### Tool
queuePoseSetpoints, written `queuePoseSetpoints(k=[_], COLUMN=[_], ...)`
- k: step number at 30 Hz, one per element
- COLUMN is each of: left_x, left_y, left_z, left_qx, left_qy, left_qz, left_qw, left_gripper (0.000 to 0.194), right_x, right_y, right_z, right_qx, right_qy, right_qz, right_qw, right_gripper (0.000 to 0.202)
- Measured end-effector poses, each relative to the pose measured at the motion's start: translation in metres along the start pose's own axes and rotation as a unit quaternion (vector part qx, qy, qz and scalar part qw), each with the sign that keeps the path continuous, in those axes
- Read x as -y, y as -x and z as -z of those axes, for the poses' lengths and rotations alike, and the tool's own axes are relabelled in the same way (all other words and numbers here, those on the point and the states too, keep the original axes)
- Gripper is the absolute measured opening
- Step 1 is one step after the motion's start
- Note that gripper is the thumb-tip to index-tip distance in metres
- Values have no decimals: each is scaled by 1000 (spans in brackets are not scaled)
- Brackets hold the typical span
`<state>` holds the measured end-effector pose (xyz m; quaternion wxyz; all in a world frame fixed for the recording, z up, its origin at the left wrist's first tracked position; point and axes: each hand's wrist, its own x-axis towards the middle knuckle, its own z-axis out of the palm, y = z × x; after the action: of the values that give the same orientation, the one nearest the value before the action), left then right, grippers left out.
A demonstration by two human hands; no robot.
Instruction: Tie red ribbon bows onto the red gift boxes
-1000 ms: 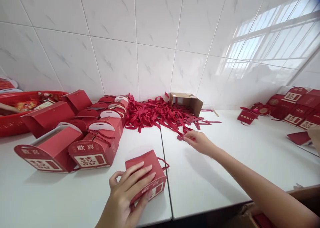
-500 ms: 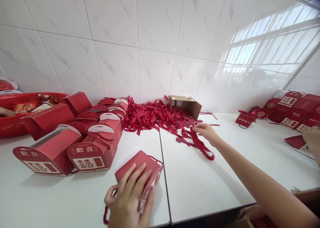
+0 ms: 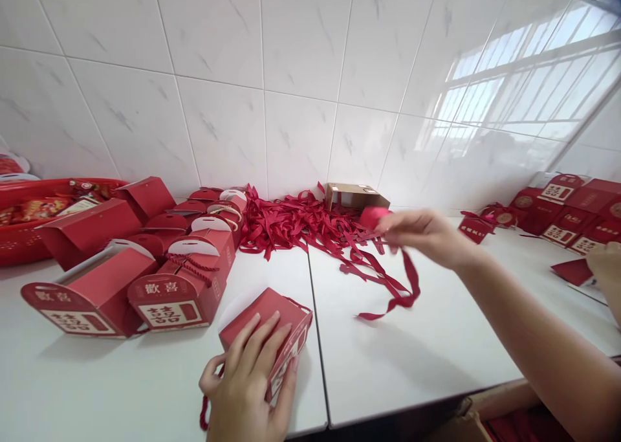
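At the front of the table, a red paper gift box (image 3: 264, 303) lies tipped on its side, a dark red twisted cord hanging from it. My left hand (image 3: 250, 377) is wrapped over the box, fingers across its top and one digit along the printed side. Above the table to the right, my right hand (image 3: 427, 235), slightly blurred, pinches a red ribbon (image 3: 412, 280). One length of that ribbon dangles and curls just over the white surface. Behind it is a heap of loose red ribbons (image 3: 286, 225) against the tiled wall.
An open cardboard box (image 3: 361, 193) lies beside the heap. Several red gift boxes (image 3: 177, 293) stand at left near a red basket (image 3: 29, 235) of packets. More gift boxes (image 3: 572, 202) are stacked at right, near another person's hand (image 3: 606, 264). A seam (image 3: 317, 338) divides the tabletop.
My right hand has risen and moved right, lifting the ribbon away from the heap so it hangs and swings. My left hand stays on the gift box.
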<state>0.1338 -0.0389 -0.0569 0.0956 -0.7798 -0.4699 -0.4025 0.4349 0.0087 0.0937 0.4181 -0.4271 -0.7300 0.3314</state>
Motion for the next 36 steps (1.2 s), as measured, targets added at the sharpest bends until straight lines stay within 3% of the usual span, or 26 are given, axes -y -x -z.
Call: queuePoseSetpoints(k=[1, 3, 5, 7, 11, 15, 18, 22, 25, 28, 31, 33, 36], left_x=[0, -1, -2, -2, -3, -5, -5, -4, -5, -5, -7, -8, -9], left_y=[-1, -2, -2, -3, -2, -3, -3, -1, 2, 3, 2, 2, 2], left_z=[0, 1, 2, 3, 5, 8, 9, 6, 2, 0, 0, 2, 3], left_qx=[-1, 0, 4, 9, 20, 27, 19, 14, 7, 0, 7, 13, 13], left_qy=[0, 0, -5, -13, -25, -18, -9, 2, 14, 25, 24, 24, 27], left_qz=[0, -2, -5, -11, -19, -15, -10, 6, 39, 63, 67, 68, 70], left_qw=[1000, 1000, 1000, 1000, 999, 999, 1000, 1000, 999, 998, 997, 997, 997], left_gripper=[31, 30, 29, 29, 31, 32, 32, 31, 34, 35, 32, 32, 32], right_x=[-10, -32, -51, -64, -73, -84, -97, -107, -100, -79, -50, -32, -15], right_y=[4, 13, 20, 22, 14, 7, 9, 15, 19, 24, 30, 33, 35], right_z=[-9, -24, -34, -39, -55, -91, -118, -129, -123, -119, -121, -125, -131], right_qx=[82, 203, 235, 223, 171, 151, 151, 121, 82, 24, -27, -26, 19], right_qy=[59, 199, 319, 369, 368, 350, 338, 329, 323, 311, 270, 268, 336], right_qz=[-33, -96, -142, -157, -127, -88, -62, -45, -35, -8, 99, 178, 226], right_qw=[994, 954, 907, 889, 905, 920, 927, 935, 942, 950, 957, 947, 914], right_gripper=[14, 16, 20, 21, 20, 32, 16, 19, 16, 14, 11, 12, 15])
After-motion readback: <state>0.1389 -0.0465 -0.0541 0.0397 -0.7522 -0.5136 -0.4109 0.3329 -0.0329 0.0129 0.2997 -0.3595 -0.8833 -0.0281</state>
